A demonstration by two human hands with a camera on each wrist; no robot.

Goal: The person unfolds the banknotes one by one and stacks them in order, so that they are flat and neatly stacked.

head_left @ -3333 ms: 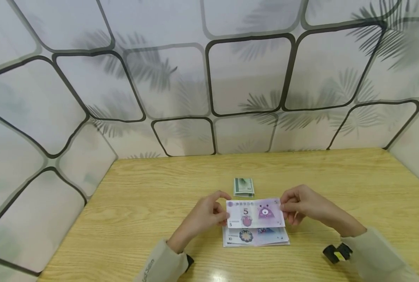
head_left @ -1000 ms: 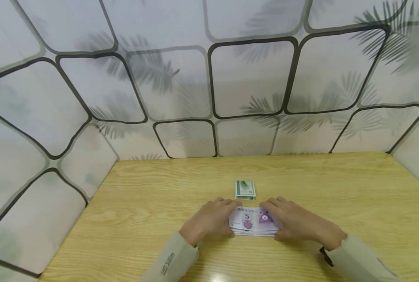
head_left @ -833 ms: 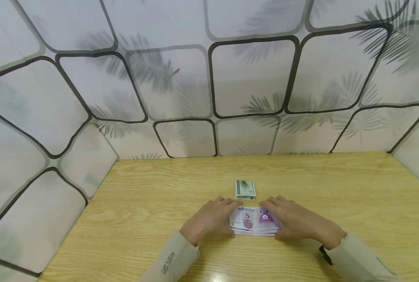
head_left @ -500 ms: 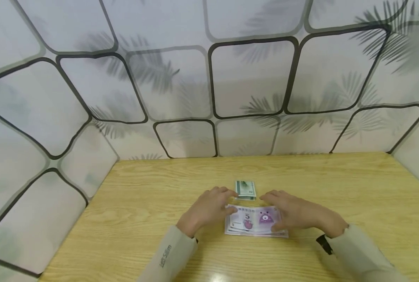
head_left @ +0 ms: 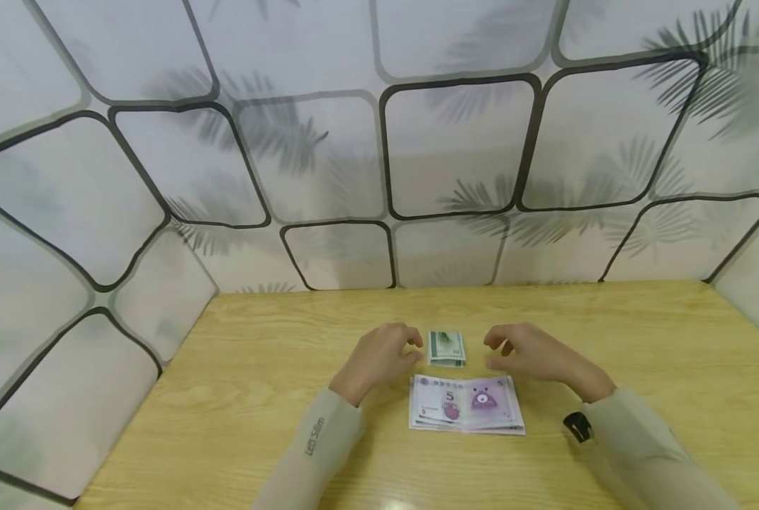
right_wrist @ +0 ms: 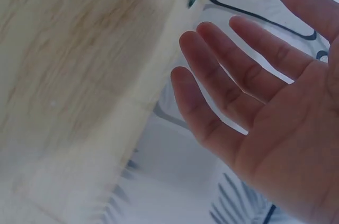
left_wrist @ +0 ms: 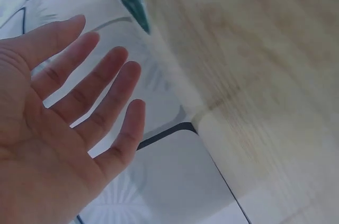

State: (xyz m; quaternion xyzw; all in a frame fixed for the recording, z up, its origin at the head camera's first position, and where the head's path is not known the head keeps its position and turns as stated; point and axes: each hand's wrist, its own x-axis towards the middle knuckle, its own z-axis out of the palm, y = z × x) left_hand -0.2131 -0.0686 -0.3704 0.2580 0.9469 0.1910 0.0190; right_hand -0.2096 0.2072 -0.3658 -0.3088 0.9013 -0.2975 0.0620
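Note:
In the head view a stack of purple play banknotes (head_left: pixel 468 405) lies flat on the table, a 5 note on top and other notes' edges showing below it. Just behind it is a small folded green banknote (head_left: pixel 446 347) marked 10. My left hand (head_left: pixel 382 358) hovers at the green note's left side, fingers loosely bent and holding nothing. On the other side my right hand (head_left: pixel 532 354) is poised likewise, its fingertips apart from the note. Both wrist views show relaxed, spread fingers with bare palms; the green note's edge (left_wrist: pixel 136 9) appears at the top.
The wooden table (head_left: pixel 258 340) runs back to a patterned wall (head_left: pixel 449 149) with dark outlined shapes and leaf prints. A similar side wall (head_left: pixel 47 319) bounds the table at left. A black strap piece (head_left: pixel 577 426) hangs at the right cuff.
Both hands squared the purple notes together, then let go of the stack. They have moved back, away from the body, to either side of the folded green note.

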